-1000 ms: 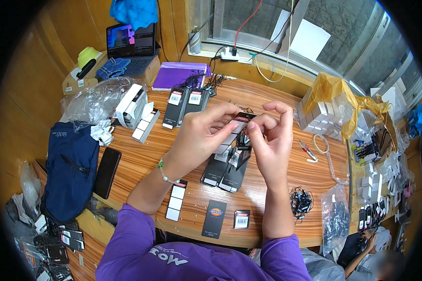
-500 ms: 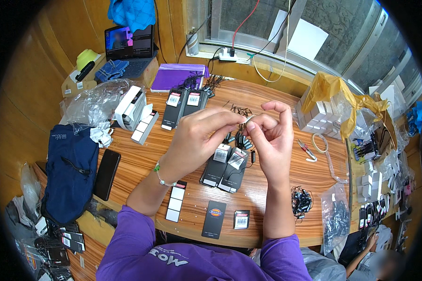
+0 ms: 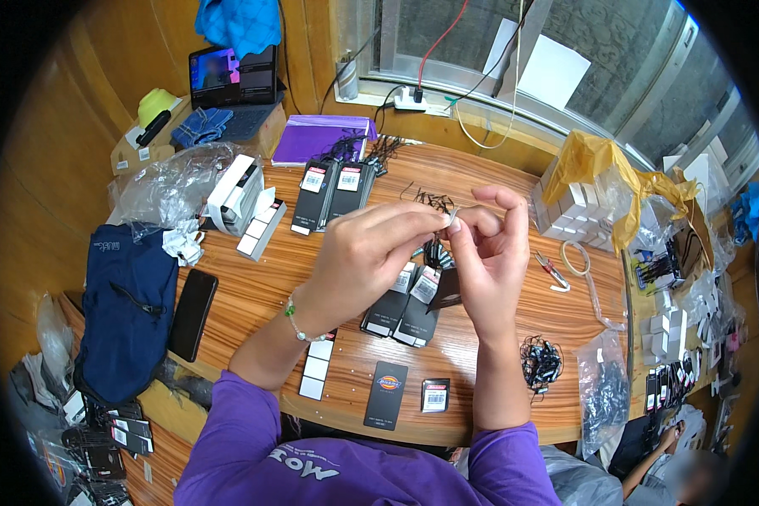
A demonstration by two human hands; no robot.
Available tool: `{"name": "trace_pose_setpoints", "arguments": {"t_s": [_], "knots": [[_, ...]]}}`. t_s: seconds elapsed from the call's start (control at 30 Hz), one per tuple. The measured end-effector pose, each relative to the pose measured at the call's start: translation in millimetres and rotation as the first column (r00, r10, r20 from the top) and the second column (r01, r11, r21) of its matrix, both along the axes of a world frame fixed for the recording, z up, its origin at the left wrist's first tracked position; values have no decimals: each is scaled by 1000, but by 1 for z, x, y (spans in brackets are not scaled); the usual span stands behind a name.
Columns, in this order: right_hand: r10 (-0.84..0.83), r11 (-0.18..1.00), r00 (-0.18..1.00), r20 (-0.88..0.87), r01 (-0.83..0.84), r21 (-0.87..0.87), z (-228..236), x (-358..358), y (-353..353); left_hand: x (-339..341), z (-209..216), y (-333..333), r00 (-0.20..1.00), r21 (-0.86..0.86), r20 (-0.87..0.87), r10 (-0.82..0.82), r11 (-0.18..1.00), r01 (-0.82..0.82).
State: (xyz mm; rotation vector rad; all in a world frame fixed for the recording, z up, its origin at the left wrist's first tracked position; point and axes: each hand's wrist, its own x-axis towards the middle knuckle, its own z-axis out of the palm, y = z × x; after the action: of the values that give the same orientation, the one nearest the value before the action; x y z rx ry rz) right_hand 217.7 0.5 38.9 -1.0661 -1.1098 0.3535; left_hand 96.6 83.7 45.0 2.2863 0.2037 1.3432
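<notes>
My left hand (image 3: pixel 371 244) and my right hand (image 3: pixel 493 257) meet over the middle of the table, thumbs and fingertips pinched together around something small and pale that I cannot make out. A dark hang tag (image 3: pixel 446 292) shows tilted beside my right thumb; what it hangs from is hidden. Below are two stacks of black hang tags (image 3: pixel 385 314) with white barcode stickers and black cords. Nearer me lie a single black tag (image 3: pixel 386 396), a small square tag with a barcode label (image 3: pixel 434 395) and a strip of white stickers (image 3: pixel 314 371), partly covered by my left wrist.
Two more tag stacks (image 3: pixel 312 207) lie farther back. At right are small snips (image 3: pixel 552 271), a tangle of black cords (image 3: pixel 541 364) and a plastic bag (image 3: pixel 603 392). White boxes (image 3: pixel 569 202) stand behind. A phone (image 3: pixel 193 314) and a blue bag (image 3: pixel 126 312) lie left.
My hands stay pinched together, lowered slightly. The dark tag now shows tilted beside my right thumb, where a thin cord with a small black piece hung before.
</notes>
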Motion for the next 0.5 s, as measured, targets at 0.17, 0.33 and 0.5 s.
{"name": "trace_pose_setpoints", "arguments": {"t_s": [0.17,0.33,0.5], "knots": [[302,941,929,-214,-326,-86,7,7,-1,-4,2,12,986,356,91,138,920,-162],[335,926,883,-328,-373,-58,8,9,-2,-6,3,12,976,484,99,194,848,-217],[253,959,929,-268,-278,-57,0,10,1,-7,0,12,973,516,69,218,827,-222]]}}
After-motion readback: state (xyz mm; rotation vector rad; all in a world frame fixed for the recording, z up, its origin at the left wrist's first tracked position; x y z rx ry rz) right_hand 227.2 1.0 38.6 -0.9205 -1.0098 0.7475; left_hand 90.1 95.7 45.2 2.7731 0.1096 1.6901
